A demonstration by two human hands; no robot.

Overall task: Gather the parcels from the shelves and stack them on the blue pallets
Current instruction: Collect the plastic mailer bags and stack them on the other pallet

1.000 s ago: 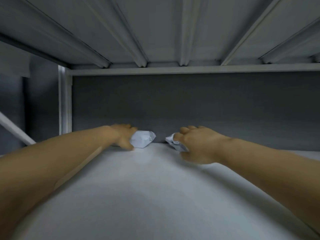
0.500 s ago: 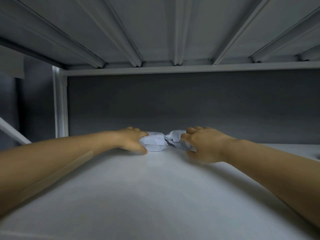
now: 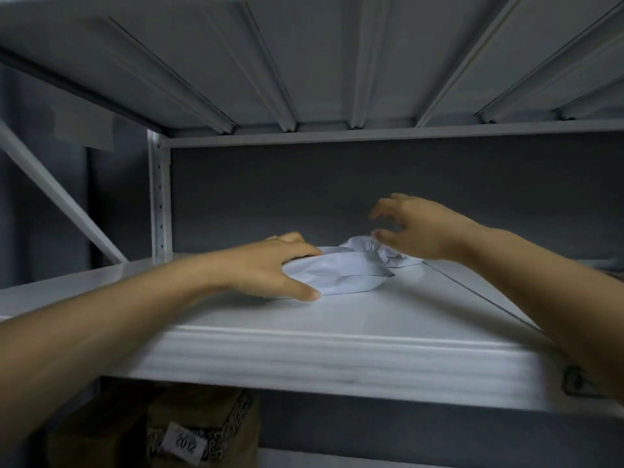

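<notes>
Two white soft mailer parcels lie on the grey metal shelf (image 3: 337,352), one partly over the other. My left hand (image 3: 270,270) grips the nearer white parcel (image 3: 341,275), thumb under its front edge and fingers on top. The second white parcel (image 3: 388,255) sits just behind it, crumpled. Above that parcel hovers my right hand (image 3: 418,228), fingers spread and loosely curled, holding nothing. No blue pallet is in view.
The ribbed underside of the shelf above (image 3: 304,62) hangs low overhead. A perforated upright post (image 3: 158,197) and a diagonal brace (image 3: 57,194) stand at the left. Below the shelf sits a cardboard box (image 3: 202,430) with a white label.
The view has pulled back, so the shelf's front edge shows. My left hand dragged its parcel forward and rightward. My right hand let go of the other parcel and lifted above it.
</notes>
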